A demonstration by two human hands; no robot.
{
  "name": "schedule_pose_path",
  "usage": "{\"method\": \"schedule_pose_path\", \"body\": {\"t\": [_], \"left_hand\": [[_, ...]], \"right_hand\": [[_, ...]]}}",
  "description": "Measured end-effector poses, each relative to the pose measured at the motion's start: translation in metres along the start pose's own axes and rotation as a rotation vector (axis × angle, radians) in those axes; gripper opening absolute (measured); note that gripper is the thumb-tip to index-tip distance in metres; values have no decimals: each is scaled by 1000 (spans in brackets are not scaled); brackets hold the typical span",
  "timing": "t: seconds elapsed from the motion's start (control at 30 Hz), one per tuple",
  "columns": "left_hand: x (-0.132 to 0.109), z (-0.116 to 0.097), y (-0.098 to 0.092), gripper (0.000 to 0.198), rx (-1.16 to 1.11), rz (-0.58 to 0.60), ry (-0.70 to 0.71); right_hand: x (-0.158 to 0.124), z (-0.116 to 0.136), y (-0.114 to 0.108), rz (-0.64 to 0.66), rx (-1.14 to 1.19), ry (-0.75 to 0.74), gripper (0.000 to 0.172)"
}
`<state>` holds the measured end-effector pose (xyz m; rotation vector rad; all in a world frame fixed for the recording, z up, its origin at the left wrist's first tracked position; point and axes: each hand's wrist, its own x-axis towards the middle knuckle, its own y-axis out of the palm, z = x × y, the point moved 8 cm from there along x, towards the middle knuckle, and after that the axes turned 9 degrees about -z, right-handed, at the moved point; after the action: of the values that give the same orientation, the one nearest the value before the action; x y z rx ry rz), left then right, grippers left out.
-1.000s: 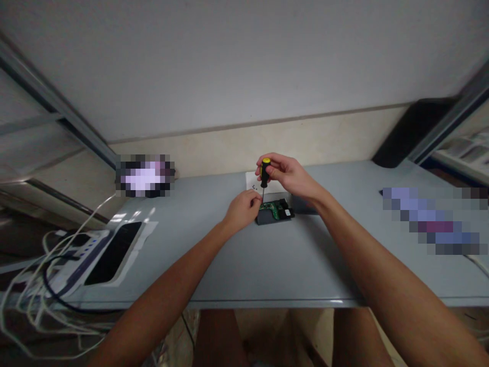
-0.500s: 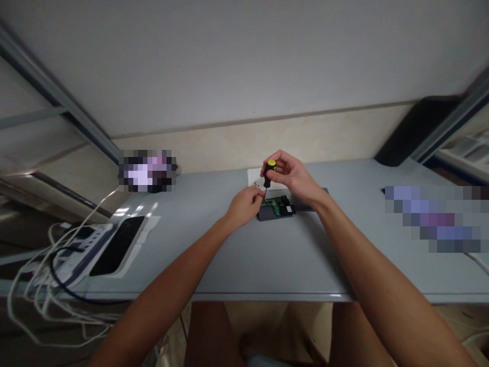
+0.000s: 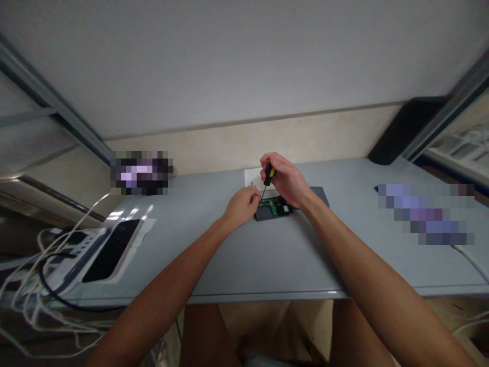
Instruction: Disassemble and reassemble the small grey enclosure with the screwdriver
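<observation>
My right hand [image 3: 284, 176] is wrapped round a black and yellow screwdriver [image 3: 269, 176]. The tool leans, its thin shaft pointing down at the left part of a green circuit board [image 3: 272, 205]. That board lies in a dark grey casing [image 3: 267, 216] on the table; a black part with a white label sits at its right end. My left hand [image 3: 242, 204] rests at the casing's left edge, fingers curled and pinched close to the screwdriver's tip. Whatever is between those fingers is hidden. Several tiny dark screws [image 3: 252, 184] lie on white paper [image 3: 250, 176] just behind.
A dark grey flat panel [image 3: 320, 196] lies partly under my right wrist. On the left of the grey table [image 3: 229, 265] are a black phone [image 3: 112, 250] and a power strip [image 3: 84, 255] with tangled cables. A black cylinder [image 3: 397, 127] stands at the back right. Two things are blurred out.
The screwdriver has gone from nearly upright to tilted, its handle leaning right. My right hand has turned round it. My left hand stays by the board. The view has shifted slightly.
</observation>
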<state>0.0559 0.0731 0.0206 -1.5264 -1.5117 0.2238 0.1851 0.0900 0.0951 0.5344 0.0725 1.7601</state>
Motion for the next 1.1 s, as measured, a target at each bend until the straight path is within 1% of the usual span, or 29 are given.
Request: {"method": "schedule_pose_path", "body": {"t": [0.13,0.2,0.3,0.43,0.5,0.53,0.63,0.7,0.8,0.87,0.97,1.03,1.1], "left_hand": [[0,1,0,26,-8,-7,-10],[0,1,0,26,-6,-7,-11],[0,0,0,26,-4,-6,-11],[0,-1,-1,27,-7,-3,-7],[0,-2,-1,27,-4,-1,1],[0,-3,-2,27,-3,-2,5],[0,-3,-2,25,-4,-9,-1],[0,-1,-1,25,0,-7,-7],[1,-1,0,25,2,2,4],[1,-1,0,25,-1,3,9],[0,-2,0,25,-4,3,3],[0,-3,-1,25,0,5,-4],[0,-2,-1,25,4,10,-12]], "right_hand": [[1,-5,-6,-69,-29,8,66],[3,-7,-9,-109,-51,-19,70],[5,-7,-9,-114,-52,-45,67],[3,-4,-2,-23,23,29,59],[0,-2,0,7,21,40,54],[-1,-1,0,14,18,43,54],[-2,-4,0,9,30,50,61],[-1,-5,0,-6,32,29,64],[2,-4,-2,-36,42,-17,61],[3,-4,-3,-46,90,9,55],[2,-6,-3,-21,157,76,49],[0,-6,-2,-13,184,87,50],[-2,-7,-3,-36,191,82,56]]}}
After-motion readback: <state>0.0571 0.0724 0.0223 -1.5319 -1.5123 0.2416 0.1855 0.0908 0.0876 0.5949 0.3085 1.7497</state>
